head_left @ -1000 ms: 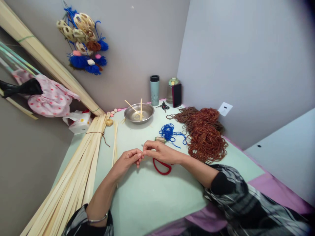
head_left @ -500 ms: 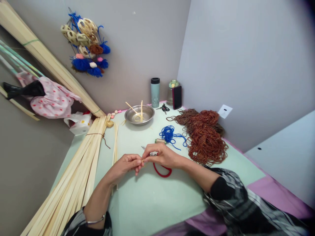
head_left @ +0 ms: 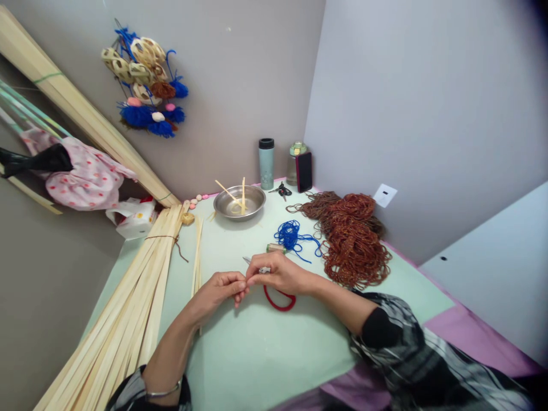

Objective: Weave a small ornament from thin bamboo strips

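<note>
Over the middle of the pale green table, my left hand (head_left: 222, 290) and my right hand (head_left: 276, 273) meet at the fingertips. Both are closed in a pinch, and whatever lies between the fingers is too small to make out. Under my right hand lie scissors with red handles (head_left: 280, 305), partly hidden by the hand; their tip points to the upper left. A small spool (head_left: 276, 248) is just beyond my right hand. Behind it sits a tangle of blue cord (head_left: 289, 234). Thin pale strips (head_left: 197, 251) lie beside my left hand.
A tied bundle of flat strips (head_left: 141, 291) covers the left side. At the back stand a metal bowl (head_left: 222, 214) with strips in it, a tumbler (head_left: 266, 165), a bottle (head_left: 292, 165), a phone (head_left: 304, 172) and keys (head_left: 281, 191). Reddish-brown cord (head_left: 355, 251) is heaped at right.
The whole view has shifted slightly, so things appear a little further left. My hands stay together with fingertips pinched, nearly unmoved over the table.
</note>
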A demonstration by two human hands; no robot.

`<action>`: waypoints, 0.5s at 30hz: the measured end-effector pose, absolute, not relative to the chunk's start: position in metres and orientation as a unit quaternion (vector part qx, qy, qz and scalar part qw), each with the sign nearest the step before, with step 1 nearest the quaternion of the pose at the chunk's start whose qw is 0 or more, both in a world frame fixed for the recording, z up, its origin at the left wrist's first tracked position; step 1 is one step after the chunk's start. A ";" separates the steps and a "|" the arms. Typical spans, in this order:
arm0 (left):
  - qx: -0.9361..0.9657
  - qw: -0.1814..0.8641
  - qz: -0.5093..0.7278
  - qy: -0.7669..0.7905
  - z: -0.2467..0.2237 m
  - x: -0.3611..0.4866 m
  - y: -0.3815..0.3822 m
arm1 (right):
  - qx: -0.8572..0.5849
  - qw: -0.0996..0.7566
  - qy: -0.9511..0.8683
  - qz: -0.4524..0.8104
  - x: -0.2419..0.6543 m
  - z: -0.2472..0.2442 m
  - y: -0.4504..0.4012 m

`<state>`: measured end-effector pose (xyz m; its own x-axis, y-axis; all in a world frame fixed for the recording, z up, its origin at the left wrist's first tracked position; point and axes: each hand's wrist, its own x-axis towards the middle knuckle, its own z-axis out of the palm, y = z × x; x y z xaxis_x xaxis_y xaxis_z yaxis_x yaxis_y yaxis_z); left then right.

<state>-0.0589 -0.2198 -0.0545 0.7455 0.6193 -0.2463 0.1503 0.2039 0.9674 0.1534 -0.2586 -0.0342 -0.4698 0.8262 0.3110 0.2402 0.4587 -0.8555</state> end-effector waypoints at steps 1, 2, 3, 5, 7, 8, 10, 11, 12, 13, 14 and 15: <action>0.611 0.707 0.164 0.316 -0.054 -0.059 -0.220 | -0.346 0.380 -0.766 0.387 0.153 -0.035 -0.259; 0.613 0.704 0.169 0.316 -0.054 -0.059 -0.220 | -0.347 0.382 -0.766 0.383 0.152 -0.035 -0.260; 0.616 0.699 0.178 0.316 -0.054 -0.059 -0.220 | -0.350 0.383 -0.769 0.372 0.151 -0.035 -0.260; 0.619 0.690 0.203 0.316 -0.055 -0.058 -0.220 | -0.359 0.364 -0.794 0.329 0.153 -0.032 -0.259; 0.614 0.685 0.226 0.319 -0.055 -0.058 -0.219 | -0.380 0.319 -0.829 0.259 0.161 -0.023 -0.253; 0.610 0.683 0.237 0.324 -0.056 -0.058 -0.219 | -0.400 0.293 -0.841 0.216 0.170 -0.017 -0.248; 0.599 0.680 0.256 0.338 -0.056 -0.058 -0.218 | -0.468 0.247 -0.835 0.149 0.194 -0.003 -0.232; 0.594 0.679 0.261 0.344 -0.056 -0.058 -0.218 | -0.504 0.214 -0.829 0.114 0.210 0.003 -0.223; 0.590 0.678 0.264 0.349 -0.056 -0.058 -0.218 | -0.542 0.172 -0.819 0.072 0.226 0.008 -0.213; 0.588 0.678 0.266 0.352 -0.055 -0.058 -0.218 | -0.584 0.128 -0.801 0.034 0.244 0.011 -0.204; 0.586 0.679 0.266 0.352 -0.055 -0.058 -0.218 | -0.629 0.082 -0.773 0.005 0.261 0.013 -0.196; 0.586 0.680 0.266 0.351 -0.055 -0.057 -0.219 | -0.656 0.070 -0.751 -0.008 0.277 0.012 -0.190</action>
